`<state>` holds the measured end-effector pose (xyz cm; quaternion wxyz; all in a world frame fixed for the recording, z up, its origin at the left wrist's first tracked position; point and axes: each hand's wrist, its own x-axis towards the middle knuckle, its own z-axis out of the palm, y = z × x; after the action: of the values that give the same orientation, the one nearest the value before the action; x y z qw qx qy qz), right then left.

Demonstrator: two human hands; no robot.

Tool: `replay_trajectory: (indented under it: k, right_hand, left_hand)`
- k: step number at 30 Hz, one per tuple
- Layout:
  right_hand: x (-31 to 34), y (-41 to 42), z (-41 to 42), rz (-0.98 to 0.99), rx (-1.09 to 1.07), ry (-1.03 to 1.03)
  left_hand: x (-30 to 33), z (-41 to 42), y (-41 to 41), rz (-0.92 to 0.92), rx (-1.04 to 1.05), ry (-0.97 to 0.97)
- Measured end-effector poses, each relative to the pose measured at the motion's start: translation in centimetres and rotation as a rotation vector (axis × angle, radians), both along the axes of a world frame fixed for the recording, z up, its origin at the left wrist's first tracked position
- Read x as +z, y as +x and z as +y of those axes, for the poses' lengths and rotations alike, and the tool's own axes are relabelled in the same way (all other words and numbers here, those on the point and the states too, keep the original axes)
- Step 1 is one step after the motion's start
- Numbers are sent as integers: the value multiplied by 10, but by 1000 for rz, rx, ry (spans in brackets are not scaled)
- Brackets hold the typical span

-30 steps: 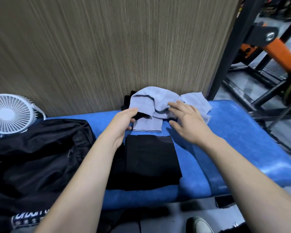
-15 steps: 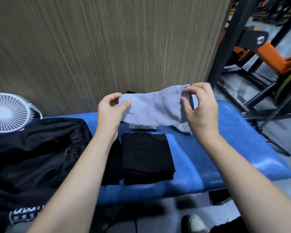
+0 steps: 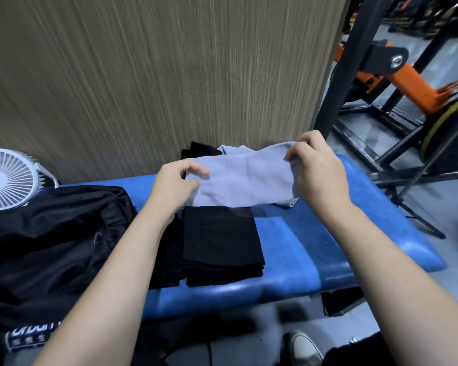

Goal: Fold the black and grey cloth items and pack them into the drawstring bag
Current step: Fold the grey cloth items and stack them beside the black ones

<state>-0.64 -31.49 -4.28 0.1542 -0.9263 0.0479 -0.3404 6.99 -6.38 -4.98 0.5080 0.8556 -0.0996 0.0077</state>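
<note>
Above the blue bench [image 3: 315,249], the left hand [image 3: 173,187] and right hand [image 3: 319,171] pinch opposite ends of a grey cloth [image 3: 245,178], whose far edge hides more black fabric [image 3: 200,151]. Folded black cloths [image 3: 220,241] lie just below; the black drawstring bag [image 3: 50,241] is cut off at left.

A wall panel [image 3: 156,75] with a fine vertical brown-grey grain fills the back, and the blue padded desk [image 3: 315,247] stands right against it. A white round fan [image 3: 8,179] sits at the left edge. To the right, black metal frames [image 3: 354,62] and orange equipment [image 3: 418,85] stand on a glossy grey floor [image 3: 447,207].
</note>
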Motion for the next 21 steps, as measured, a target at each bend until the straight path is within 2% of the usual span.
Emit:
replay_trajectory:
  k: [3, 9, 13, 16, 18, 21]
  right_hand:
    - [4, -9, -10, 14, -43, -73]
    - [16, -21, -36, -97, 33, 284]
    - [22, -45, -61, 55, -15, 331]
    - [15, -66, -82, 186, -60, 372]
    - [9, -76, -99, 290, -97, 401]
    - [0, -90, -121, 463, -181, 406]
  left_hand:
    - [15, -8, -9, -92, -15, 43]
    - [47, -28, -27, -294, -80, -60]
    - [54, -50, -42, -304, -151, -49]
    - [46, -70, -54, -182, -225, -3]
    - [35, -84, -66, -107, -308, 109]
    - [12, -107, -83, -96, -419, 309]
